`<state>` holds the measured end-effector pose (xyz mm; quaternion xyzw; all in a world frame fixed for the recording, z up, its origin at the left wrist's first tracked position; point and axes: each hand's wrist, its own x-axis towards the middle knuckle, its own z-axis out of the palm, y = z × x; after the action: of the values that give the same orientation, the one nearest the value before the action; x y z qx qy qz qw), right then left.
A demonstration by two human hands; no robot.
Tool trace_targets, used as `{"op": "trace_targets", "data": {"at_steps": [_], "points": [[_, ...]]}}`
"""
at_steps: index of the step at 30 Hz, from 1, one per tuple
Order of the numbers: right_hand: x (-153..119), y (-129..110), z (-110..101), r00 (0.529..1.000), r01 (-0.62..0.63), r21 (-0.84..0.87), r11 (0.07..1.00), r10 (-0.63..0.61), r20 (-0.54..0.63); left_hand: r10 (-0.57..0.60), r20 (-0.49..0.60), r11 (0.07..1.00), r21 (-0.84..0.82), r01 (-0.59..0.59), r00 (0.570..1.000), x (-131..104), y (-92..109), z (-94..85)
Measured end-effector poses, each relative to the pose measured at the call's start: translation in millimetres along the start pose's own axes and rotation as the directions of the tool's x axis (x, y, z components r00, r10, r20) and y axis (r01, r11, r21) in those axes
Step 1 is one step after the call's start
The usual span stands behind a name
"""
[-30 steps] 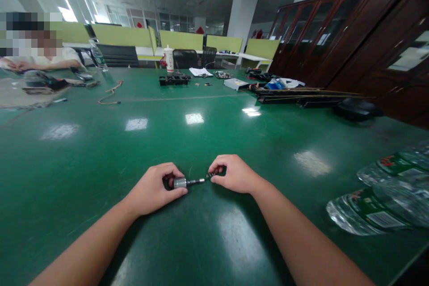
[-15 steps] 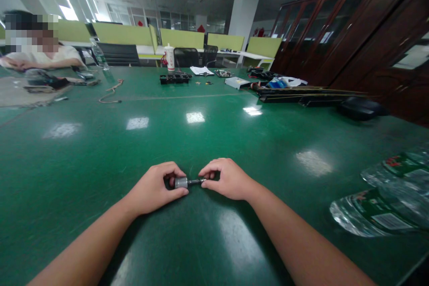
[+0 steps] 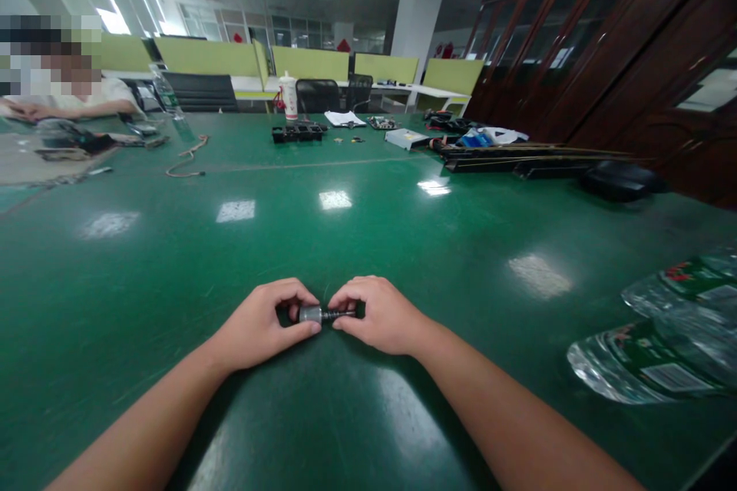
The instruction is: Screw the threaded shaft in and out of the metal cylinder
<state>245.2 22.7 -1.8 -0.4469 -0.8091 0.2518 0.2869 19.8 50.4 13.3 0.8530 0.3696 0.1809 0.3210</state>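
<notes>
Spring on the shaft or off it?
On: the spring shows as dark coils around the shaft, beside the metal cylinder in the left hand.

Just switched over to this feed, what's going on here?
A person's left hand grips a grey metal cylinder over the green table. The right hand's fingertips pinch at a small coil spring, which sits around the cylinder's thin shaft. Clear plastic bottles are at the right edge.
</notes>
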Motion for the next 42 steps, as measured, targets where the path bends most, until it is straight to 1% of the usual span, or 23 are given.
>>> {"op": "trace_targets", "data": {"at_steps": [10, 18, 24, 30, 38, 42], "points": [[0.6, -0.9, 1.4, 1.0, 0.007, -0.023, 1.0, -0.007, -0.004, -0.036, -0.012, 0.999, 0.023, 0.037, 0.999, 1.3, 1.0, 1.6], [0.1, -0.1, 4.7, 0.999, 0.025, -0.023, 0.999, -0.025, -0.019, -0.042, -0.015, 0.998, 0.044, 0.042, 0.999, 1.2, 1.4, 1.3], [0.0, 0.1, 5.3, 1.0, 0.007, -0.011, 1.0, -0.007, -0.023, -0.032, -0.031, 0.998, 0.055, 0.034, 0.999, 1.3, 0.1, 2.4], [-1.6, -2.8, 4.6, 0.999, 0.037, -0.089, 0.995, -0.038, -0.014, -0.011, -0.027, 0.998, 0.056, 0.013, 1.0, 0.3, -1.5, 2.6], [0.4, -3.8, 5.7, 0.999, 0.037, -0.119, 0.992, -0.036, 0.009, 0.006, -0.022, 0.998, 0.058, -0.005, 1.0, 1.8, -0.6, 2.5], [0.1, -3.7, 6.9, 0.999, 0.042, -0.134, 0.99, -0.041, 0.011, -0.006, -0.029, 0.998, 0.06, 0.008, 1.0, 1.9, 0.5, 2.1]]}}
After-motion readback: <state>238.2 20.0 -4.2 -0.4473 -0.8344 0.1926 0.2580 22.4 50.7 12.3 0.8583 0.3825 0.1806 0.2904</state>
